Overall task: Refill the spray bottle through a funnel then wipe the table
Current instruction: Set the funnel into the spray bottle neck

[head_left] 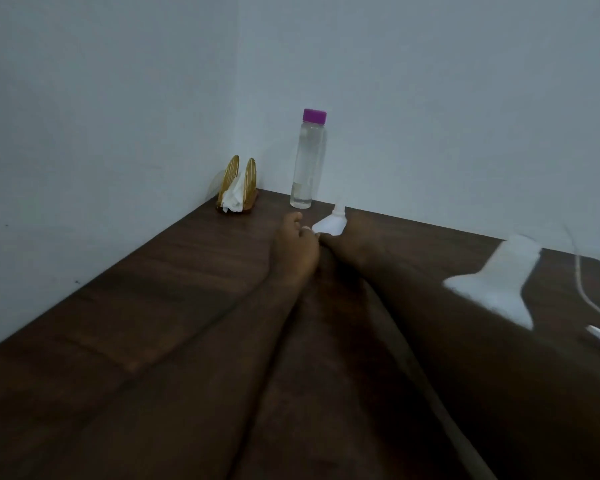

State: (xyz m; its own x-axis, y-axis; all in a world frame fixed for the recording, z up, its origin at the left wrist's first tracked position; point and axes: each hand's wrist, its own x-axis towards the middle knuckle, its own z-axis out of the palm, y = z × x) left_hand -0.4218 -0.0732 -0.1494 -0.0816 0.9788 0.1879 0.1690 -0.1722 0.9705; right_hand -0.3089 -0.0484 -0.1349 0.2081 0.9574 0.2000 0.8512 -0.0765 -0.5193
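Lying on its side near the desk's far edge, the white funnel points its spout toward the wall. The left grip and the right grip both touch its wide rim; I cannot tell whether either is clamped on it. Just behind stands a purple-capped clear bottle. A napkin holder sits in the far corner, and a blurred white object lies by the right edge.

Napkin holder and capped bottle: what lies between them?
Nothing. The head view shows only bare table between the napkin holder and the bottle.
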